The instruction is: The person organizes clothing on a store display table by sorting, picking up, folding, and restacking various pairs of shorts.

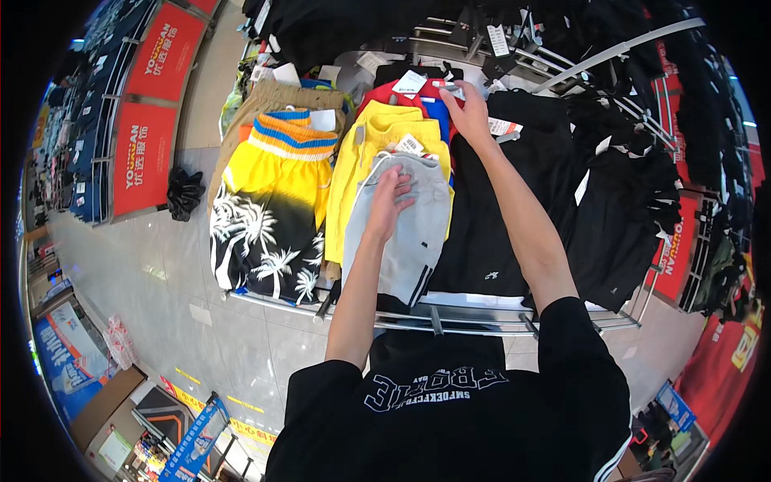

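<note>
My left hand (391, 201) lies on the light grey shorts (405, 241), fingers spread near the waistband. A white tag (409, 144) sticks out at the top of these shorts. They rest on the yellow shorts (341, 197), which show along both sides and above. Farther up, my right hand (468, 112) reaches the back of the pile, its thumb and fingers drawn together at the red and blue garments (438, 112). Whatever is between those fingers is too small to make out. Close to that wrist, a red and white tag (503, 127) lies on the black shorts (498, 209).
Yellow and black palm-print shorts (277, 209) lie at the left, over tan ones. More black garments (614, 217) fill the right side. A metal rail (482, 317) runs along the front edge. Red sign panels (143, 157) and a black bag (185, 194) are at the left.
</note>
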`<state>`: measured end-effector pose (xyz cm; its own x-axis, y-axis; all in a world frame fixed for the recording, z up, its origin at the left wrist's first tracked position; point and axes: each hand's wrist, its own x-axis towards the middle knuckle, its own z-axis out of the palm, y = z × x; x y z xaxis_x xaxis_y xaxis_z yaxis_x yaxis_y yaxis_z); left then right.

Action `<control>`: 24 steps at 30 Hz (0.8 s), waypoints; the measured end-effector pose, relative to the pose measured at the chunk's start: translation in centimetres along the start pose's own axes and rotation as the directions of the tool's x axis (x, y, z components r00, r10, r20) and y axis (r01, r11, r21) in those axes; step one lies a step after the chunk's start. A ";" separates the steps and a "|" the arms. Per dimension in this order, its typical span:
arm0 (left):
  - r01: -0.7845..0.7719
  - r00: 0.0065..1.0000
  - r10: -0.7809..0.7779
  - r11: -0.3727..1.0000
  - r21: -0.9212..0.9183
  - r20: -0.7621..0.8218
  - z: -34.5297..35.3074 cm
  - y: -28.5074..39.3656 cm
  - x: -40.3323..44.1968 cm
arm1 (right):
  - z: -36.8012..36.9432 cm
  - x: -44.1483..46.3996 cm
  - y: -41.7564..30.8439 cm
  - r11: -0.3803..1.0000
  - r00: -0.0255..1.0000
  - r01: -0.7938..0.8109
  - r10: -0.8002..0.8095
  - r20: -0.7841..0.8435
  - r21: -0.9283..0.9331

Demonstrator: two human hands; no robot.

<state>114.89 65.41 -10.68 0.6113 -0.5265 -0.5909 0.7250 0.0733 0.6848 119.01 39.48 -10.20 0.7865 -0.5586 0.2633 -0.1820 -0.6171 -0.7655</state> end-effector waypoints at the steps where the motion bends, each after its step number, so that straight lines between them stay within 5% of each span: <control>1: 0.002 1.000 -0.002 1.000 0.002 0.006 0.0 -0.5 0.4 | -0.2 0.2 0.7 0.982 0.984 -0.167 0.159 0.085 0.089; 2: -0.058 0.998 0.061 0.996 0.064 -0.032 0.1 -1.1 0.5 | -1.0 0.2 1.7 0.955 0.937 -0.288 0.265 0.227 0.076; 5: -0.186 0.976 0.200 0.970 0.154 -0.083 0.3 -2.5 1.8 | -0.3 -1.1 3.5 0.954 0.951 -0.262 0.229 0.210 0.146; 7: -0.252 0.955 0.274 0.950 0.182 -0.111 0.6 -2.8 2.7 | -1.0 -3.1 1.5 1.000 0.998 -0.022 0.021 0.055 0.012; 11: -0.297 0.943 0.323 0.927 0.229 -0.084 2.3 -0.9 8.7 | -2.4 -10.4 -4.1 0.993 0.992 0.114 -0.113 -0.048 0.028; 19: -0.252 0.960 0.278 0.912 0.322 -0.034 3.8 2.5 9.2 | -4.5 -25.5 -8.5 1.000 0.962 -0.027 0.030 0.271 -0.017; 21: -0.646 0.629 0.764 0.413 0.642 0.142 2.7 0.8 5.0 | -5.5 -27.7 -8.3 0.994 0.940 -0.094 0.108 0.323 -0.057; 24: -0.478 0.758 0.651 0.607 0.635 -0.052 1.8 -2.6 -3.7 | -7.4 -29.8 -7.1 0.996 0.963 -0.070 0.083 0.256 -0.061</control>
<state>110.11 65.65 -9.51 0.9513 -0.3072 -0.0241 -0.0536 -0.2420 0.9688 92.54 56.44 -8.27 0.8932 -0.4478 0.0397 -0.2722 -0.6090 -0.7450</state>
